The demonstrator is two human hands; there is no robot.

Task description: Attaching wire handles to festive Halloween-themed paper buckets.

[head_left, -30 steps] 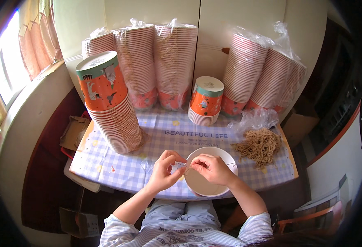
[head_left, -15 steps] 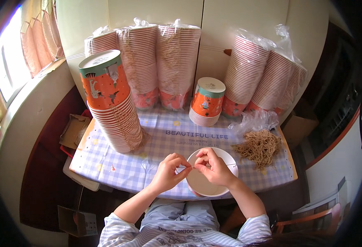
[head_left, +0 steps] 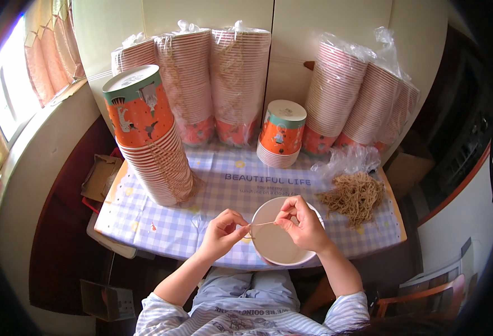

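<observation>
Above a white paper bucket (head_left: 283, 246), mouth up at the table's near edge, a thin pale cord (head_left: 263, 224) is stretched between my two hands. My left hand (head_left: 222, 234), at the bucket's left rim, pinches one part of it between thumb and fingers. Over the right part of the opening, my right hand (head_left: 304, 227) pinches another part. A short bit of cord shows just below the left fingertips. To the right of the bucket lies a tangled heap of tan cords (head_left: 351, 199).
A tall stack of upturned orange buckets (head_left: 145, 123), draped with cords, stands at left. Bagged bucket stacks (head_left: 241, 84) line the back, with more (head_left: 336, 89) at right. Between them sits a short stack (head_left: 280, 134). Crumpled clear plastic (head_left: 347, 161) lies behind the cord heap.
My hands have drawn apart, the right one moving rightward, and the cord between them now shows stretched. The view has shifted slightly.
</observation>
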